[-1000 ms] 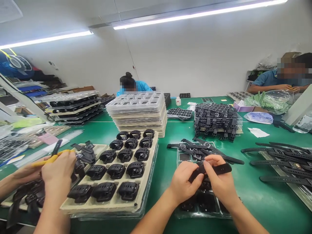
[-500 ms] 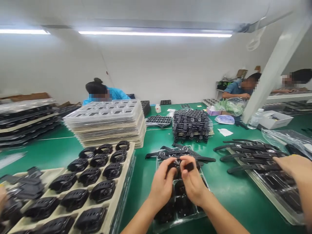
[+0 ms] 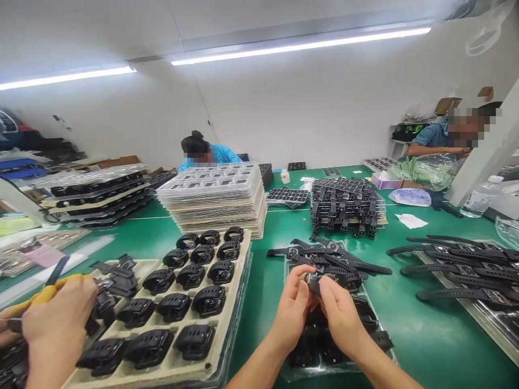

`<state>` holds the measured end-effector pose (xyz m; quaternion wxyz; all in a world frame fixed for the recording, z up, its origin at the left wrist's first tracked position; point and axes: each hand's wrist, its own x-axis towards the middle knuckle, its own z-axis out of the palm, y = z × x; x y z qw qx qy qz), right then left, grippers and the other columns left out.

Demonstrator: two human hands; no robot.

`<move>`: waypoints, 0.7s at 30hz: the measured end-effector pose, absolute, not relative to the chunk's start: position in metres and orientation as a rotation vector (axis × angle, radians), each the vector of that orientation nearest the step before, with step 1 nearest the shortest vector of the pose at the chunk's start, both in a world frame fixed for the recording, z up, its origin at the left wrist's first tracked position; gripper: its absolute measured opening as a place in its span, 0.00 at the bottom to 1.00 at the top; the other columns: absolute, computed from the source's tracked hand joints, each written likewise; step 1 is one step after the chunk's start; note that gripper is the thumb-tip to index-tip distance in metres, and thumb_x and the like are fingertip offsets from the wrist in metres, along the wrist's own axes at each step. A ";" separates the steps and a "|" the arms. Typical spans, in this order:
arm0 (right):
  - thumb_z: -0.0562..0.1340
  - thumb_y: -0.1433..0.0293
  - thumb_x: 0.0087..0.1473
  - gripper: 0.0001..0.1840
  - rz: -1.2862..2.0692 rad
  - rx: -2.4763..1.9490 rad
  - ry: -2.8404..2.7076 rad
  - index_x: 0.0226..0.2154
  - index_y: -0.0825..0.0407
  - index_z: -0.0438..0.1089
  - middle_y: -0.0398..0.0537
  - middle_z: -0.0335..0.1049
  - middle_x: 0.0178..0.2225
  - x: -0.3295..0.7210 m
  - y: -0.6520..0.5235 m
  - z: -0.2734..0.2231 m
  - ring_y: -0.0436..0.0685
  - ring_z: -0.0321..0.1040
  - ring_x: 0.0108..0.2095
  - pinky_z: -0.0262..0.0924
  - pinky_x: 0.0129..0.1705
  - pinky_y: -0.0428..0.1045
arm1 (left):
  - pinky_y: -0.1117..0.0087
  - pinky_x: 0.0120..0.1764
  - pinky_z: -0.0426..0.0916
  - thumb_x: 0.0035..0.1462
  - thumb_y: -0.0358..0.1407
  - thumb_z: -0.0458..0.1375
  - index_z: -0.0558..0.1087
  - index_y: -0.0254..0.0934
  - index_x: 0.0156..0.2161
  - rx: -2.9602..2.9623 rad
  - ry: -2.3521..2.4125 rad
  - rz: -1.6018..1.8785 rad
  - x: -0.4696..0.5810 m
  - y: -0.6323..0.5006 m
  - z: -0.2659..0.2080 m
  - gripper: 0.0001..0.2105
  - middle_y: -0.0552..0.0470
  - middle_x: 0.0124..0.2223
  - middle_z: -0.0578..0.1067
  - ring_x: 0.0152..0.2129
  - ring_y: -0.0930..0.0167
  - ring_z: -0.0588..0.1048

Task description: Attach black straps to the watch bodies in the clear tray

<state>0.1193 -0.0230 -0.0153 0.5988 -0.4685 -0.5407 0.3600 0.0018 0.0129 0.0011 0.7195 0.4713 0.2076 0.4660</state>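
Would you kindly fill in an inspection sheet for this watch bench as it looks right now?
Surface: green table, crowded with trays.
Job's things: black watch pinched between both hands above a clear tray of watches; loose strapped watches lie just beyond.
Clutter: cardboard tray of buckled watches; stack of trays; pile of straps; water bottle.
Grippers: left hand and right hand both grip the watch.
Cables: nothing seen.
Surroundings: a co-worker's hand with a yellow-handled tool at left; two seated people at the far side.
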 end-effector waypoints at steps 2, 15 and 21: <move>0.50 0.56 0.71 0.24 0.851 -1.083 -1.256 0.26 0.50 0.59 0.39 0.55 0.24 0.119 -0.024 -0.016 0.51 0.49 0.25 0.46 0.25 0.47 | 0.74 0.28 0.53 0.61 0.54 0.60 0.73 0.40 0.46 1.079 0.436 1.012 0.002 0.011 -0.001 0.20 0.61 0.25 0.58 0.21 0.78 0.55; 0.49 0.55 0.72 0.25 0.729 -1.083 -1.203 0.31 0.50 0.70 0.44 0.66 0.26 0.117 -0.027 -0.021 0.55 0.62 0.26 0.60 0.29 0.48 | 0.74 0.29 0.59 0.53 0.58 0.65 0.80 0.34 0.45 1.061 0.588 1.016 0.004 0.011 -0.006 0.27 0.53 0.29 0.70 0.23 0.77 0.61; 0.49 0.57 0.72 0.19 0.610 -1.103 -1.209 0.40 0.48 0.70 0.46 0.70 0.32 0.115 -0.030 -0.016 0.57 0.68 0.32 0.66 0.36 0.49 | 0.64 0.46 0.68 0.56 0.56 0.63 0.81 0.38 0.47 1.397 0.603 1.048 0.003 0.011 -0.002 0.24 0.46 0.39 0.77 0.38 0.64 0.73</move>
